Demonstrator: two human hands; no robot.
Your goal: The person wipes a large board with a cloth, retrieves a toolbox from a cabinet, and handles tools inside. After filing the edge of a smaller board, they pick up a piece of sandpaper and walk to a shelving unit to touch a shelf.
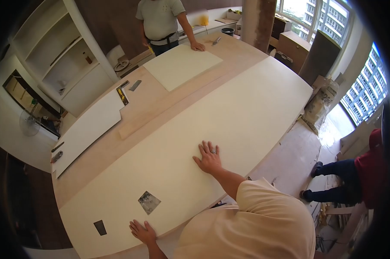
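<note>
My right hand (209, 159) lies flat with its fingers spread on a long cream panel (190, 134), near the middle of its length. Toward the panel's near edge, at the lower left, my left hand (143, 232) rests with its fingers apart. Neither hand holds anything. Between the hands and to the left, a grey, roughly square metal plate (149, 203) lies on the panel. A smaller dark plate (100, 227) is farther left.
Across the brown table board (143, 116), a co-worker (162, 21) touches a smaller cream sheet (184, 67). A notched white panel (89, 129), a square tool (122, 94) and a scraper (135, 85) lie left. Another person (350, 177) stands right, near a sack (320, 105).
</note>
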